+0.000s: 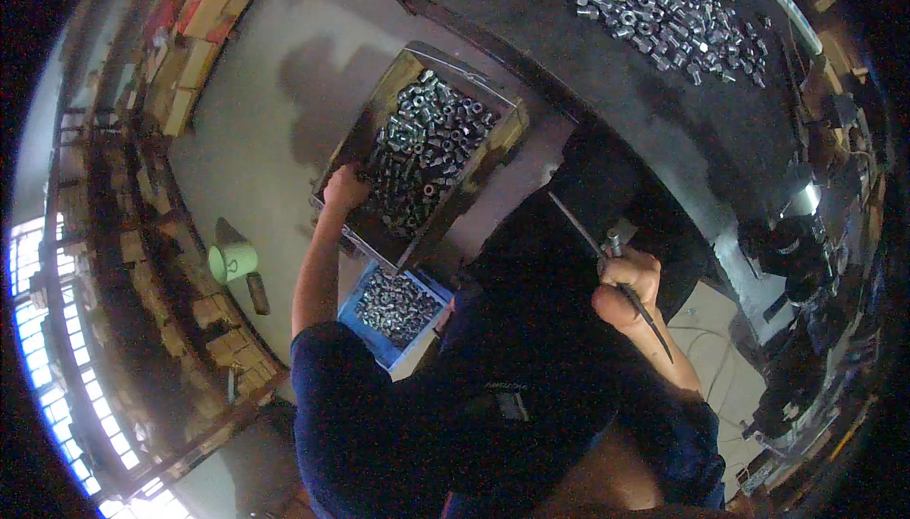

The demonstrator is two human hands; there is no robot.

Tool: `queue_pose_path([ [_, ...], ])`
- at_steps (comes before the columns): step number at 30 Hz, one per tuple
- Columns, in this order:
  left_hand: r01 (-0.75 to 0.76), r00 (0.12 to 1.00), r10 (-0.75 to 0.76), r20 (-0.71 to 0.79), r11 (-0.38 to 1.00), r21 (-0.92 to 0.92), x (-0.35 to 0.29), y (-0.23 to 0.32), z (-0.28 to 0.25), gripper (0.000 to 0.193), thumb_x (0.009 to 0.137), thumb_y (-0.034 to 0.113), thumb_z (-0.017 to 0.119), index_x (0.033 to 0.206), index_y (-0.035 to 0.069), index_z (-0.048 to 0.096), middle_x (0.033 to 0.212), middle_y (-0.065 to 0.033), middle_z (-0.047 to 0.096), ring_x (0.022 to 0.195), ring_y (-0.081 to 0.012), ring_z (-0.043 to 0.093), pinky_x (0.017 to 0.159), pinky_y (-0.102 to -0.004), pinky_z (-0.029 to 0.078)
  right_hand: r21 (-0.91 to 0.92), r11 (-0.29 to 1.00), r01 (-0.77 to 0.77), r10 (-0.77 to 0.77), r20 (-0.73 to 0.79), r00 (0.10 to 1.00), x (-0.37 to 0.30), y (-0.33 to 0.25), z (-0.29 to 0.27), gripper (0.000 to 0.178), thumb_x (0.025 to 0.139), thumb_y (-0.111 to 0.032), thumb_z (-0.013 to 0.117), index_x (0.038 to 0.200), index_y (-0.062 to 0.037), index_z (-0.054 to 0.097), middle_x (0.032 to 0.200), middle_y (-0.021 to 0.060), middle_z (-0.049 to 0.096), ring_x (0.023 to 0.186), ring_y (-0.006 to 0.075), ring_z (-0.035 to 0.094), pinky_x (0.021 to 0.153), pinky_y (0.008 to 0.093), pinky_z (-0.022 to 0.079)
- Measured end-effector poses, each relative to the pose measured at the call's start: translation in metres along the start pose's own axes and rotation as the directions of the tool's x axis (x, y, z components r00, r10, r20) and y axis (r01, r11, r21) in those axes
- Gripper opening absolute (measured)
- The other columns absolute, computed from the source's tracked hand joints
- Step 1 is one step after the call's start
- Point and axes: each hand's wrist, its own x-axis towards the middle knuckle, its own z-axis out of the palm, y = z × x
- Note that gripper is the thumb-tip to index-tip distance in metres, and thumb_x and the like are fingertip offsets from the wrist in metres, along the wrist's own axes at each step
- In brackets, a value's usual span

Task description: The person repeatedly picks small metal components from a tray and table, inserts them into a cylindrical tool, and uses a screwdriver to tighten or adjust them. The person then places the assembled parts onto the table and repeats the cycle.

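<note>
My left hand (346, 187) is closed at the near left corner of a wooden box (512, 126), with its fingertips out of sight. Whether it grips the rim or a piece inside is hidden. Loose shiny metal fittings (436, 130) with hex sections fill much of the box. Over my lap, my right hand (630, 282) is closed around a long thin metal rod-like tool (578, 222), whose dark end sticks out past the wrist. A single metal fitting (614, 242) stands up from the same hand, between the fingers.
Below the wooden box sits a blue-lined bin (365, 315) of smaller metal parts (396, 309). A big pile of fittings (664, 12) lies on the dark worktop (531, 12) at upper right. On the floor at left are a pale green cup-like container (232, 261) and stacked cartons (199, 54).
</note>
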Motion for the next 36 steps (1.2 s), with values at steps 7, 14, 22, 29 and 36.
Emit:
queue_pose_path([
  [7, 0.245, 0.933, -0.327, 0.152, 0.884, 0.398, -0.009, 0.083, -0.003, 0.030, 0.074, 0.030, 0.060, 0.097, 0.012, 0.060, 0.104, -0.0102, 0.063, 0.098, -0.0284, 0.060, 0.080, -0.0403, 0.048, -0.067, 0.997, -0.044, 0.044, 0.001, 0.999, -0.003, -0.004, -0.005, 0.028, 0.064, -0.017, 0.062, 0.050, -0.0060, 0.040, 0.053, 0.0072, 0.042, 0.043, 0.0191, 0.043, 0.041, 0.0285, 0.028],
  [14, 0.195, 0.945, -0.287, 0.159, 0.882, 0.429, -0.007, 0.075, 0.003, 0.028, 0.072, 0.026, 0.061, 0.095, 0.011, 0.063, 0.100, -0.0105, 0.064, 0.097, -0.0284, 0.061, 0.079, -0.0406, 0.049, 0.005, 0.995, -0.104, 0.104, -0.067, 0.992, -0.005, -0.004, -0.004, 0.018, 0.054, -0.006, 0.056, 0.051, -0.0072, 0.039, 0.049, 0.0053, 0.037, 0.045, 0.0221, 0.039, 0.043, 0.0317, 0.029],
  [22, 0.302, 0.950, -0.255, 0.178, 0.895, -0.328, -0.018, 0.108, -0.051, 0.024, 0.077, 0.020, 0.059, 0.093, 0.004, 0.061, 0.084, -0.0093, 0.064, 0.072, -0.0247, 0.065, 0.067, -0.0371, 0.052, -0.040, 0.987, -0.157, 0.155, -0.062, 0.986, -0.011, -0.003, -0.012, 0.019, 0.053, -0.007, 0.058, 0.051, -0.0073, 0.039, 0.048, 0.0059, 0.036, 0.044, 0.0222, 0.039, 0.043, 0.0321, 0.028],
  [29, 0.210, 0.967, 0.174, 0.187, -0.122, -0.970, -0.035, 0.214, -0.086, 0.034, 0.081, 0.016, 0.052, 0.108, -0.005, 0.052, 0.080, -0.0151, 0.060, 0.066, -0.0238, 0.063, 0.069, -0.0407, 0.055, -0.013, 0.990, -0.139, 0.138, -0.052, 0.989, -0.010, 0.000, -0.010, 0.019, 0.053, -0.007, 0.059, 0.051, -0.0070, 0.040, 0.050, 0.0066, 0.037, 0.045, 0.0230, 0.040, 0.044, 0.0330, 0.029],
  [36, 0.268, 0.837, 0.541, 0.081, -0.277, -0.923, -0.061, 0.307, -0.073, 0.027, 0.085, 0.000, 0.049, 0.112, 0.002, 0.047, 0.091, -0.0161, 0.061, 0.091, -0.0324, 0.060, 0.077, -0.0502, 0.051, -0.037, 0.985, -0.168, 0.168, 0.005, 0.986, -0.003, -0.014, -0.017, 0.021, 0.055, -0.007, 0.059, 0.053, -0.0056, 0.039, 0.052, 0.0080, 0.037, 0.048, 0.0254, 0.040, 0.045, 0.0339, 0.030],
])
